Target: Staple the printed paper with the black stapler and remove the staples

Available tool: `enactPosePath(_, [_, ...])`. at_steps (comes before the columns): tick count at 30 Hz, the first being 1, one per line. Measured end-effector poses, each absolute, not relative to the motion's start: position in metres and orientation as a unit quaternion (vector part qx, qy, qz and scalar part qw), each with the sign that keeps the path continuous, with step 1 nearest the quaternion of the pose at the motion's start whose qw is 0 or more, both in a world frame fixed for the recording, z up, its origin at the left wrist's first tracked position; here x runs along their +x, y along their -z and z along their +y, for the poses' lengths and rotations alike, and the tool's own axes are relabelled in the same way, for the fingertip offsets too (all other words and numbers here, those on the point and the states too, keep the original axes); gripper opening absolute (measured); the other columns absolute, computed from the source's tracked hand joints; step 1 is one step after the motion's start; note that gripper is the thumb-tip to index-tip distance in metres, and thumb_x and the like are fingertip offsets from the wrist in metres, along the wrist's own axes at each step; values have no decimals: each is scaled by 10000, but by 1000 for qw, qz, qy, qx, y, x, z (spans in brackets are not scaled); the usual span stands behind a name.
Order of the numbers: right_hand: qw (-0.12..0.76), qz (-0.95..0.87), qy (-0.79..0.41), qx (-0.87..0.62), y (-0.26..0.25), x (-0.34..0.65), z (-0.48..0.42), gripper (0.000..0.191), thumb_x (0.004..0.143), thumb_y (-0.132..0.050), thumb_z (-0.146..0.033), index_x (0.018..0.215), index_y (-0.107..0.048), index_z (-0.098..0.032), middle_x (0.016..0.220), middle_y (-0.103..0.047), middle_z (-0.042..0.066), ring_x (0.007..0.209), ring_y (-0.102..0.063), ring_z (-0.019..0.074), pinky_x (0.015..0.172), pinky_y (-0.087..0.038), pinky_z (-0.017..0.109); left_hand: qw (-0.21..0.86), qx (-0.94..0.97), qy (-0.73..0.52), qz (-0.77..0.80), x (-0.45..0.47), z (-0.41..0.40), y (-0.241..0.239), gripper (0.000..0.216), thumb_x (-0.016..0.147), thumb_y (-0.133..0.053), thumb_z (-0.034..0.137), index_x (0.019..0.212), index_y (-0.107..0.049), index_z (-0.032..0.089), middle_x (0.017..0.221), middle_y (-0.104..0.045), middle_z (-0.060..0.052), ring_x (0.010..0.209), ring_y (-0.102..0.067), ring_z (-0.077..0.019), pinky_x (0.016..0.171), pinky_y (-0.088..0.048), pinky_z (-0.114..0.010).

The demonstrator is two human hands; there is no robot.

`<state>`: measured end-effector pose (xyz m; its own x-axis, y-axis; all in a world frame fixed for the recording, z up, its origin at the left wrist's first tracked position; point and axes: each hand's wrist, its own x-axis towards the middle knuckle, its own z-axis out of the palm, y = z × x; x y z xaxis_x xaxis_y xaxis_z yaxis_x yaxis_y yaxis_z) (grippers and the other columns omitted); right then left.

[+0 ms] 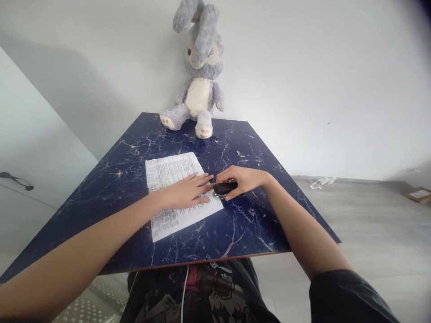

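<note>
A printed sheet of paper (170,224) lies at an angle on the dark blue marbled table (202,244). My left hand (185,193) rests flat on it with the fingers spread towards its right edge. My right hand (247,179) grips a black stapler (226,188) from above, fingers and thumb around its sides. The stapler's front end is at the right edge of the paper, close to my left fingertips. Whether the paper sits between its jaws I cannot tell. Whether there is more than one sheet is unclear.
A grey plush rabbit (198,96) sits at the table's far edge against the wall. A small metallic piece (238,153) lies to the right, beyond my right hand. On the floor at right are a clear plastic wrapper (322,182) and a brown box (419,194). A white cable (184,291) hangs over my lap.
</note>
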<state>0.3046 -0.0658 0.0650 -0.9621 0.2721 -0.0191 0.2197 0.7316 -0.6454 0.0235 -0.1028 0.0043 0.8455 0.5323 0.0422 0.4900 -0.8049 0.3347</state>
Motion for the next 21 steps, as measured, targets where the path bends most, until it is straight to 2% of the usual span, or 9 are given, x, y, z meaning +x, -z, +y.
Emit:
enactPosePath(3, [31,-925,-354,-135,-66,304,-67,335,908,-787,-498,1003,-709,-186,912,-678,21,766,-575,149,708,-434,277,171,941,-58,285,20,-97,1,644,1076,-405,638,1670,-316,407,1777,-171,3,1641,-160,-339,1331,-134,-584])
enactPosePath(7, [29,-901,-410,-142,-67,305,-67,417,943,-757,-485,1233,-698,-191,1103,-730,66,894,-642,177,788,-484,295,176,944,-62,273,13,-88,2,617,1085,-419,610,1667,-287,456,1769,-172,46,1643,-143,-319,1342,-108,-555])
enactPosePath(9, [32,-894,-423,-144,-68,306,-67,417,968,-732,-468,1275,-690,-189,1128,-735,75,906,-646,176,796,-489,298,177,945,-62,269,12,-87,1,609,1084,-428,605,1662,-295,465,1768,-171,53,1642,-147,-318,1343,-116,-547])
enactPosePath(12, [37,-892,-426,-148,-68,306,-68,363,980,-717,-462,1205,-726,-178,1063,-745,69,866,-639,169,780,-489,297,179,944,-61,270,12,-87,0,611,1085,-426,607,1663,-285,471,1768,-164,58,1642,-148,-322,1342,-127,-551])
enactPosePath(21, [58,-876,-446,-173,-71,304,-72,337,935,-769,-462,1102,-761,-170,1047,-745,72,884,-660,176,808,-519,302,191,940,-49,277,15,-90,-3,620,1085,-379,634,1669,-293,443,1777,-138,44,1650,-111,-316,1338,-68,-574])
